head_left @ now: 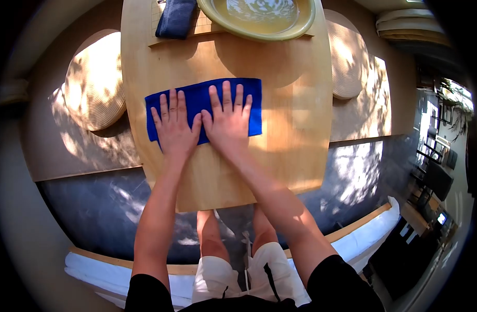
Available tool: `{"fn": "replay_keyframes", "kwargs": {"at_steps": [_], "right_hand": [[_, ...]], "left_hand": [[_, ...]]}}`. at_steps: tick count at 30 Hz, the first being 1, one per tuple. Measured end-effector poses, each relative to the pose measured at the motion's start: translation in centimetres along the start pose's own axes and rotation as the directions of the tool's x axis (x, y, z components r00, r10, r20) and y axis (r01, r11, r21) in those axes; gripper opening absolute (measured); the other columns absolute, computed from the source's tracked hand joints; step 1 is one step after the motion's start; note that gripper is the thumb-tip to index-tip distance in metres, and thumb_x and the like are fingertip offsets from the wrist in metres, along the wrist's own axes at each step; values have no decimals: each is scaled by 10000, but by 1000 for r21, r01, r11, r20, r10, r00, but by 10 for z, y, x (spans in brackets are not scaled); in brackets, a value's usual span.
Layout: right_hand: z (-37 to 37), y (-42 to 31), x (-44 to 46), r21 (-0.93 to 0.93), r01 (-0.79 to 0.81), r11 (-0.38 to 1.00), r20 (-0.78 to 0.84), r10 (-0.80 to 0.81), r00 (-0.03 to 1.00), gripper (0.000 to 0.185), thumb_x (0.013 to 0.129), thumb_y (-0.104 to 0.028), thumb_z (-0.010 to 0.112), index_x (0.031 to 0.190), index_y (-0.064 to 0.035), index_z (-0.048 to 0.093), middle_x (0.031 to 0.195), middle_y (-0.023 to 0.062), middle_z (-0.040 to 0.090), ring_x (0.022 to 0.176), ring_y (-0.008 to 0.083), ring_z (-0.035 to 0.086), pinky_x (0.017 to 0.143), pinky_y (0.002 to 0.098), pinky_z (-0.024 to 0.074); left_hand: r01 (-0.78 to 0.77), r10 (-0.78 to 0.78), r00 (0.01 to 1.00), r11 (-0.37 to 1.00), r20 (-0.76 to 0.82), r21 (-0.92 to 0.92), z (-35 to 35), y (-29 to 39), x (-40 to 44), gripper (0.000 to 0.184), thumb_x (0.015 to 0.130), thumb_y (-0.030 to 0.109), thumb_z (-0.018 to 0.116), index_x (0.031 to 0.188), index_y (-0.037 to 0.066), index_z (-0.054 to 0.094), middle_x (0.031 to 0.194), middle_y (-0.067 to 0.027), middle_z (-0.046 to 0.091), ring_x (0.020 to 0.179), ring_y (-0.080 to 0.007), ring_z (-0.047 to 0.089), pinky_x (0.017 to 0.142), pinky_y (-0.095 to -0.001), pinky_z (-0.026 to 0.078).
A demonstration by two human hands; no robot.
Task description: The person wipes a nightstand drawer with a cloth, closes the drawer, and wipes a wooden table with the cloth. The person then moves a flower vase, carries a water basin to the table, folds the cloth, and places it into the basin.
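Note:
A blue cloth (255, 104) lies folded flat on the light wooden table (295, 151). My left hand (175, 127) presses on the cloth's left half, palm down with its fingers spread. Beside it, my right hand (229, 122) rests flat on the right half, fingers also apart. The two thumbs nearly meet in the middle of the cloth. Neither hand grips the fabric. The part of the cloth under my palms is hidden.
At the table's far end stands a yellowish basin (301, 32) holding clear liquid. Left of it, a dark folded cloth (174, 20) lies on a wooden board (203, 25) marked with a grid. Round woven cushions (95, 78) sit on both sides of the table.

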State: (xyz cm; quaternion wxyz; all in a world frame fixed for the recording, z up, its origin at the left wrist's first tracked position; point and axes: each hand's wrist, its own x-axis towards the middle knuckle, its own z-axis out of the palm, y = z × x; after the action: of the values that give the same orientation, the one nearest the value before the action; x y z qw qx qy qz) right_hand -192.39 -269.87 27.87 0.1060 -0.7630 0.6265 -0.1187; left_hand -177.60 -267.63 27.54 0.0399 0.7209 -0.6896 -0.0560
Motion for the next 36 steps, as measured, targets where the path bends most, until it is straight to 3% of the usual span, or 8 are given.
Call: {"fn": "replay_keyframes", "kwargs": {"at_steps": [4, 7, 12, 15, 22, 28, 33, 36], "right_hand": [[24, -52, -12, 104, 66, 992, -8, -66, 998, 634, 967, -376, 559, 1517, -72, 476, 1635, 169, 346, 1534, 417, 235, 1236, 626, 147], [26, -69, -15, 140, 78, 987, -7, -78, 997, 609, 972, -374, 546, 1497, -67, 508, 1628, 167, 365, 1534, 417, 241, 1240, 619, 123], [26, -61, -18, 186, 89, 978, -31, -84, 996, 608, 967, -376, 555, 1494, -75, 514, 1626, 163, 372, 1531, 393, 266, 1243, 609, 132], [24, -47, -26, 258, 61, 964, -48, -50, 998, 609, 947, -393, 596, 1489, -124, 532, 1608, 131, 412, 1520, 337, 315, 1235, 600, 165], [-32, 58, -72, 139, -60, 989, 35, 55, 998, 590, 920, -443, 657, 1466, -236, 570, 1594, 134, 433, 1469, 376, 385, 1204, 609, 220], [-74, 168, -117, -102, -183, 978, 33, 187, 982, 615, 916, -505, 642, 1484, -288, 550, 1625, 124, 390, 1508, 432, 285, 1221, 624, 136], [-93, 227, -145, -193, -276, 941, 66, 294, 954, 627, 934, -477, 621, 1515, -266, 512, 1656, 127, 331, 1528, 436, 237, 1231, 617, 115], [-95, 243, -154, -152, -284, 947, 55, 295, 954, 626, 950, -460, 602, 1526, -237, 497, 1664, 136, 306, 1529, 440, 229, 1233, 611, 128]], "left_hand": [[22, -22, 1000, 1000, -16, 11, -6, -43, -28, 682, 1023, 375, 498, 1591, 40, 326, 1676, -149, 274, 1564, -346, 206, 1267, -525, 120], [22, -21, 1000, 999, -20, 38, -12, -56, -39, 635, 1040, 326, 457, 1585, 26, 329, 1669, -165, 282, 1561, -349, 213, 1265, -523, 134], [57, -55, 998, 996, -34, 69, -5, -50, -42, 649, 1042, 340, 441, 1594, 24, 307, 1675, -164, 269, 1566, -349, 197, 1269, -517, 115], [80, -78, 997, 990, -17, 115, 1, -42, -43, 733, 1021, 423, 455, 1610, 29, 269, 1694, -149, 224, 1580, -343, 140, 1273, -515, 66], [-3, -1, 998, 998, 63, 63, 8, 67, -63, 796, 1003, 462, 488, 1598, -15, 261, 1689, -182, 216, 1574, -384, 134, 1260, -573, 63], [-92, 104, 987, 991, 120, -99, 16, 192, -71, 788, 984, 512, 511, 1537, -35, 385, 1648, -210, 290, 1549, -418, 180, 1238, -635, 82], [-157, 181, 976, 970, 121, -188, 26, 259, -79, 790, 958, 500, 551, 1539, -15, 404, 1658, -192, 288, 1543, -413, 205, 1222, -654, 106], [-163, 186, 977, 966, 101, -202, 31, 280, -85, 791, 939, 481, 580, 1534, -14, 414, 1651, -195, 299, 1529, -414, 240, 1208, -666, 138]]}}
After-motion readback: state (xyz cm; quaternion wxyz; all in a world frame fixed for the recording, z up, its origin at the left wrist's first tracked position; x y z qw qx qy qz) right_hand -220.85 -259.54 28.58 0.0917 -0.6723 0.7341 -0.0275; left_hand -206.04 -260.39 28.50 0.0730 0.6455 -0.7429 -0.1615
